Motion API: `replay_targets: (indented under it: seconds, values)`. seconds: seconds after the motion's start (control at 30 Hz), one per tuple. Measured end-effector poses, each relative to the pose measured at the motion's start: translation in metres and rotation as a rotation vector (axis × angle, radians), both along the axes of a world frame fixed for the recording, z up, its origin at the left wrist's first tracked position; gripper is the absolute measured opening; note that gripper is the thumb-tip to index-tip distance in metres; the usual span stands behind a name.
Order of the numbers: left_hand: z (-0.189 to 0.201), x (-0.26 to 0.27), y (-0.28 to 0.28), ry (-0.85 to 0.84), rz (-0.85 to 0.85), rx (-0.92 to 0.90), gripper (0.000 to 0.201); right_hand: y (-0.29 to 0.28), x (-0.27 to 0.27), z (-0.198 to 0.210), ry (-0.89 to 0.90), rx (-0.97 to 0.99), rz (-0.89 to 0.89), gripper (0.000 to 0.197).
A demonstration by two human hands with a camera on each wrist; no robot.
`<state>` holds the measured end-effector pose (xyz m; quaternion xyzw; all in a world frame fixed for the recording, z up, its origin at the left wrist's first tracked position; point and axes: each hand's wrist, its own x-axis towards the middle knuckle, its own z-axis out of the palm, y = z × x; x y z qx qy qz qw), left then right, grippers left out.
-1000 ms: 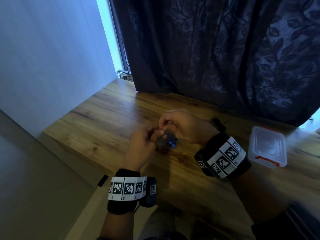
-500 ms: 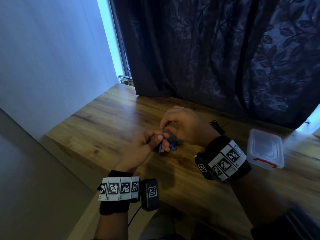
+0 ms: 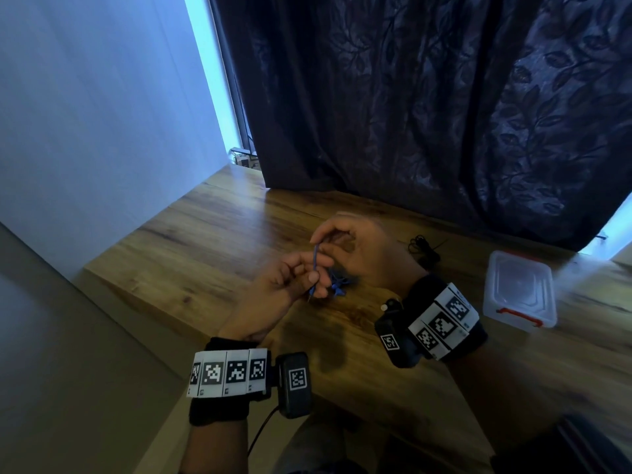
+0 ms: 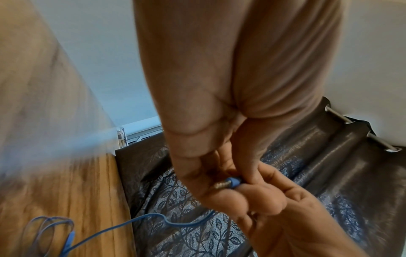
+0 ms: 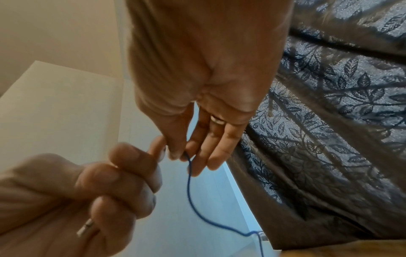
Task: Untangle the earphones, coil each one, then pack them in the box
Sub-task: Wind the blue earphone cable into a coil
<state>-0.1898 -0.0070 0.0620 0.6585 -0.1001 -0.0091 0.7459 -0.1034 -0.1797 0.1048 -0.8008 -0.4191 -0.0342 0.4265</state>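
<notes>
The blue earphones (image 3: pixel 337 283) lie bunched on the wooden table (image 3: pixel 212 241), under and between my hands. My left hand (image 3: pixel 313 278) has its fingers curled round the plug end; the metal jack (image 4: pixel 222 184) pokes out of the fist (image 5: pixel 85 229). My right hand (image 3: pixel 316 242) pinches the blue cable (image 5: pixel 188 173) between thumb and fingertips just above the left hand, so a short length stands taut between them. The remaining cable (image 4: pixel 142 218) trails down to loose loops (image 4: pixel 50 226). A second, black pair of earphones (image 3: pixel 424 249) lies behind my right wrist. The clear box (image 3: pixel 519 289) stands at the right with its lid on.
A dark leaf-patterned curtain (image 3: pixel 427 114) hangs along the table's far edge. A pale wall (image 3: pixel 95 114) borders the left side. The box has red latches (image 3: pixel 519 314). The table's near-left edge (image 3: pixel 143 295) drops off beside my left hand.
My hands have drawn apart: the right hand rose with the cable, and the left hand took the plug end and moved down-left. The blue bundle now lies exposed on the table.
</notes>
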Motion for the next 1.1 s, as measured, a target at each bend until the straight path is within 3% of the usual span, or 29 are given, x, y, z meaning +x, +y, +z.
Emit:
replay_targets:
  seconds: [0.17, 0.27, 0.33, 0.5, 0.63, 0.73, 0.87, 1.1]
  values:
    - [0.003, 0.0, -0.001, -0.02, -0.001, -0.063, 0.027, 0.003, -0.003, -0.012, 0.219, 0.095, -0.042, 0.015]
    - [0.004, 0.001, -0.003, -0.022, 0.034, -0.128, 0.031, 0.01, -0.013, -0.031, 0.393, 0.201, -0.08, 0.035]
    - [0.006, 0.001, -0.006, -0.031, 0.105, -0.143, 0.034, 0.015, -0.024, -0.045, 0.442, 0.167, -0.077, 0.041]
    - [0.005, 0.006, -0.009, -0.122, 0.337, 0.034, 0.043, 0.016, -0.054, -0.062, 0.303, -0.017, -0.054, 0.013]
    - [0.003, 0.006, -0.007, -0.181, 0.41, 0.234, 0.051, 0.005, -0.061, -0.049, 0.08, -0.197, -0.007, 0.014]
    - [0.0, 0.003, -0.006, -0.181, 0.387, 0.406, 0.045, -0.001, -0.054, -0.03, 0.027, -0.113, -0.03, 0.012]
    - [0.003, 0.004, -0.008, -0.078, 0.331, 0.244, 0.039, -0.003, -0.038, -0.011, 0.049, 0.004, -0.117, 0.012]
    - [0.011, 0.001, -0.01, -0.147, 0.171, 0.213, 0.028, 0.003, -0.019, 0.002, 0.014, 0.169, -0.191, 0.007]
